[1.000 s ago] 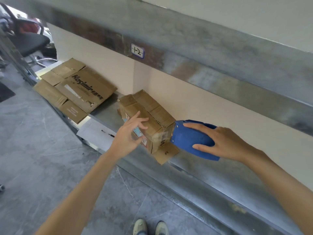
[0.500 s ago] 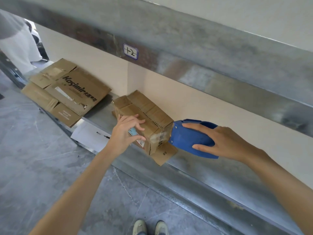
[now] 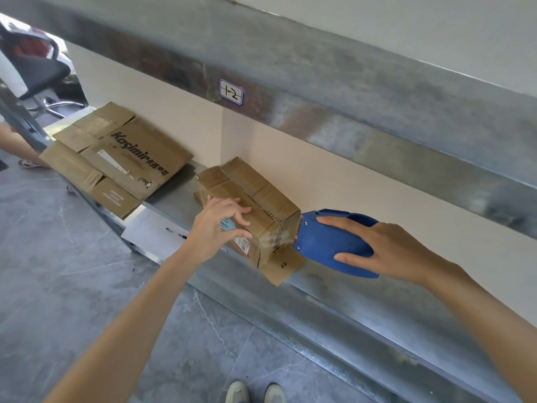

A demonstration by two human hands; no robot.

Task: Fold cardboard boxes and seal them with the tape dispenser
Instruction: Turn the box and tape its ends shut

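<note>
Against the box (image 3: 261,196), left hand (image 3: 215,229) fingers (image 3: 239,211) curl; right hand (image 3: 386,251) clasps tape dispenser (image 3: 322,242).

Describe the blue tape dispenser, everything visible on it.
The tape dispenser is a smooth, rounded shell of matte blue plastic, held roughly level over the metal shelf. Its nose, with a serrated cutting edge, meets the right end face of the cardboard box, where glossy clear tape seems to lie. The right hand holds its rear in a wide grip, one finger along the top, another on the near side. The tape roll is hidden.
</note>
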